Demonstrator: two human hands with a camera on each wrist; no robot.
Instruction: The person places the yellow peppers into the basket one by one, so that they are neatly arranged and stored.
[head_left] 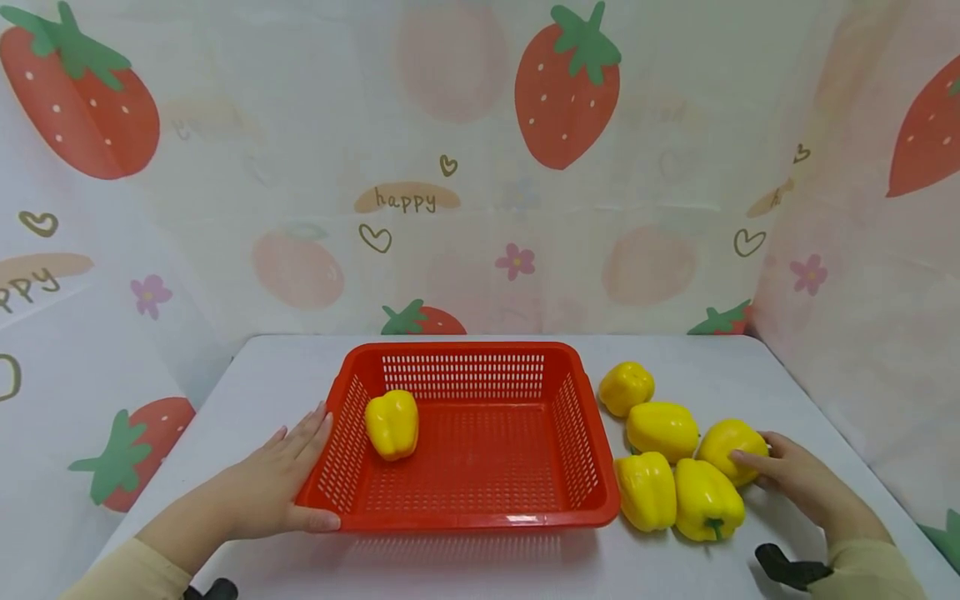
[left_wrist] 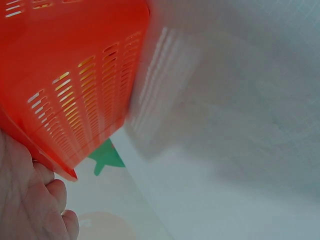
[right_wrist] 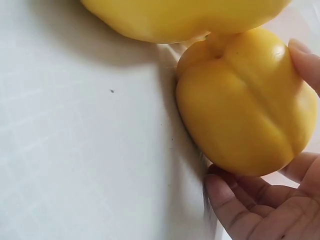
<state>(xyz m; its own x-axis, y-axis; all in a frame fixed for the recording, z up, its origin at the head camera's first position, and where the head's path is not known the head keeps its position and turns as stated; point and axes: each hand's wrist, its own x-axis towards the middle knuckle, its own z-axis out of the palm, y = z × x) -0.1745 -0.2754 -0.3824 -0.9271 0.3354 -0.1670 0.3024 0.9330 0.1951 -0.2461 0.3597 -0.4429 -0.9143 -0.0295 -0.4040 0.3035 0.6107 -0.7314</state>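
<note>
A red plastic basket with slotted walls stands on the white table, one yellow bell pepper inside near its left wall. My left hand rests along the basket's left rim, fingers extended; the left wrist view shows the hand against the basket's edge. To the basket's right lie several yellow peppers in a cluster. My right hand grips the rightmost pepper, thumb on its near side. In the right wrist view the fingers curl round that pepper, with another pepper beside it.
A patterned cloth with strawberries hangs behind the table and along both sides. Other peppers lie between the basket and my right hand, one farther back close to the basket. Black straps show near both sleeves.
</note>
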